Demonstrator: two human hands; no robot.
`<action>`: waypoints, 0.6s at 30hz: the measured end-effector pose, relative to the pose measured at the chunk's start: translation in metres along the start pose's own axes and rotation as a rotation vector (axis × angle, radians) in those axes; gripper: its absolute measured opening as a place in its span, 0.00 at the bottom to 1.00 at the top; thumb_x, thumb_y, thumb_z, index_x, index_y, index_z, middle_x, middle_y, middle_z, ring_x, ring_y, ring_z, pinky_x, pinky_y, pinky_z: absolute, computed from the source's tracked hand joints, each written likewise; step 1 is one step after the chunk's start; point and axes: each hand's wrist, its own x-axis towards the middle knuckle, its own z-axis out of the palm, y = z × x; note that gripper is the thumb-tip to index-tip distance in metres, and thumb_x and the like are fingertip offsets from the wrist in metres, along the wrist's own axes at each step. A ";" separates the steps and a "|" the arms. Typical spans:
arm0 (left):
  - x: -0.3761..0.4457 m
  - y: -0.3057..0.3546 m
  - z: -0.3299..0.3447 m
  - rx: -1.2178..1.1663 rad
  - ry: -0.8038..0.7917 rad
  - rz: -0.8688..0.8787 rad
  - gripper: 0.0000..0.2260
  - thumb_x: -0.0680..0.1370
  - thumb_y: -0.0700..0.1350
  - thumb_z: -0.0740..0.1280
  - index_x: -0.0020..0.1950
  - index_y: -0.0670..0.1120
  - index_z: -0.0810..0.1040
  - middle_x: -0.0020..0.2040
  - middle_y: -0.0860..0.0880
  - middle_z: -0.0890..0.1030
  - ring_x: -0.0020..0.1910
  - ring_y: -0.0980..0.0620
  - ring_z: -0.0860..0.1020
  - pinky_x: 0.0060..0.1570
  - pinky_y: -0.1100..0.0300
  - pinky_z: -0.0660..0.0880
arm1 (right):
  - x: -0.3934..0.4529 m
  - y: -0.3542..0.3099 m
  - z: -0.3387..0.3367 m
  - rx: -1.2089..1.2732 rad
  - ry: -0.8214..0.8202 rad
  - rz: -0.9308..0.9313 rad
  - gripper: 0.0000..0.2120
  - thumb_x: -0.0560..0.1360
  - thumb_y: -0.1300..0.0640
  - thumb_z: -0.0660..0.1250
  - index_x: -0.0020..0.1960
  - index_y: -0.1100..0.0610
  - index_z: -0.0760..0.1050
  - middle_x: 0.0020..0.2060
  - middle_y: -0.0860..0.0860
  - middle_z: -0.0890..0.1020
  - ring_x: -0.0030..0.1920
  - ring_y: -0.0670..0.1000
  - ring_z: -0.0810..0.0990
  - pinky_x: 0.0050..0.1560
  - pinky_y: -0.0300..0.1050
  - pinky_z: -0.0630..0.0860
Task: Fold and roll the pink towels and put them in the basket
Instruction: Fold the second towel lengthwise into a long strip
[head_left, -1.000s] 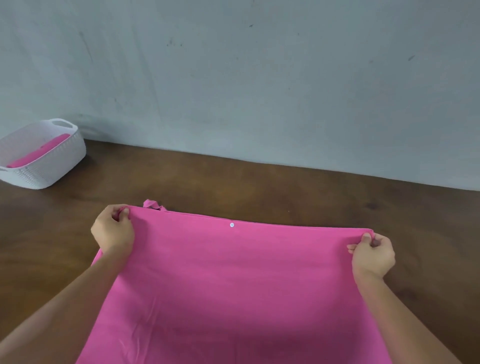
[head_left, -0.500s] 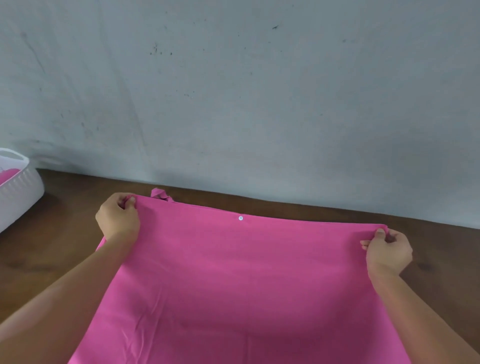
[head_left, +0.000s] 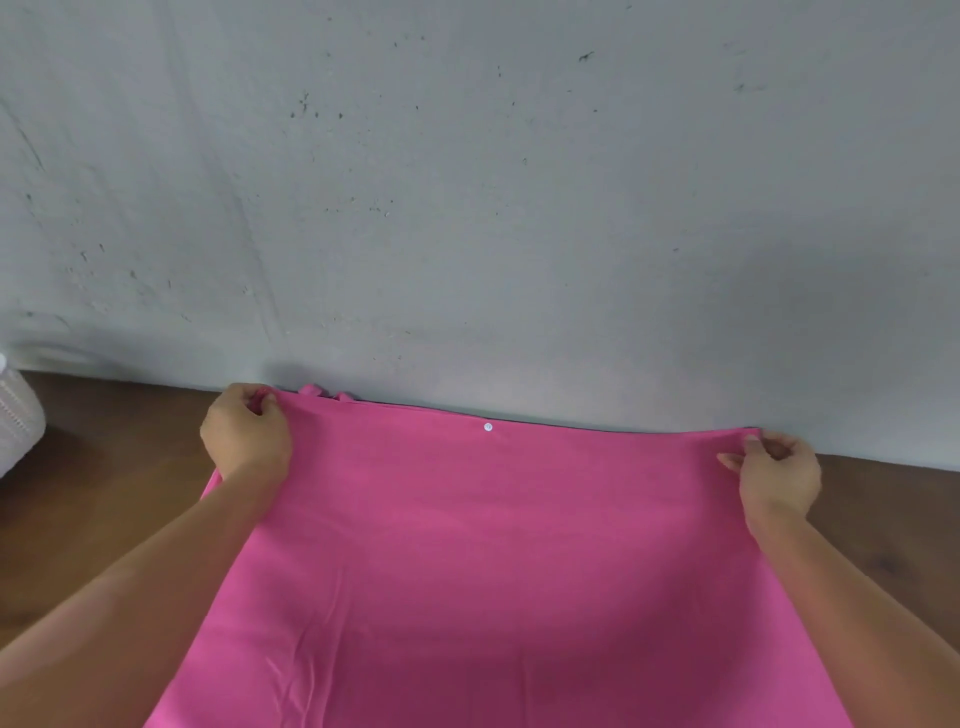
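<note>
**Pink towel held taut by both far corners**

Over the brown wooden table (head_left: 104, 519), a pink towel (head_left: 493, 571) is stretched out wide between two hands, its far edge running nearly straight across in front of the grey wall (head_left: 467, 208). The left hand (head_left: 247, 436) has its fingers curled over the towel's far left corner, pinching the cloth. The right hand (head_left: 776, 470) pinches the far right corner between thumb and curled fingers. A small white snap button (head_left: 488, 427) sits near the middle of the far edge, and a little pink loop or tab (head_left: 311, 389) pokes up just beside the left hand. The cloth sags slightly toward the person, with soft creases low on the left. At the left border, only a sliver of the white woven-pattern basket (head_left: 18, 415) shows on the table, well apart from the towel.
</note>
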 end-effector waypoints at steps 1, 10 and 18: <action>0.000 0.000 0.000 0.000 -0.015 0.009 0.09 0.79 0.38 0.65 0.58 0.39 0.80 0.54 0.39 0.81 0.55 0.38 0.77 0.57 0.50 0.71 | -0.002 -0.002 -0.003 0.022 -0.025 0.003 0.09 0.80 0.64 0.66 0.58 0.56 0.71 0.58 0.59 0.80 0.35 0.46 0.84 0.40 0.33 0.81; -0.040 -0.005 -0.019 0.109 -0.185 0.174 0.25 0.77 0.38 0.69 0.72 0.34 0.66 0.69 0.32 0.65 0.67 0.31 0.64 0.71 0.40 0.60 | -0.083 0.002 -0.084 -0.478 -0.343 -0.244 0.27 0.79 0.57 0.69 0.75 0.59 0.66 0.69 0.56 0.74 0.69 0.55 0.74 0.71 0.50 0.68; -0.162 -0.002 -0.046 0.202 -0.384 0.408 0.21 0.76 0.42 0.72 0.67 0.39 0.73 0.65 0.36 0.72 0.64 0.35 0.70 0.63 0.38 0.68 | -0.148 0.040 -0.188 -0.771 -0.502 -0.388 0.29 0.81 0.48 0.64 0.78 0.59 0.63 0.77 0.54 0.66 0.78 0.53 0.62 0.78 0.48 0.55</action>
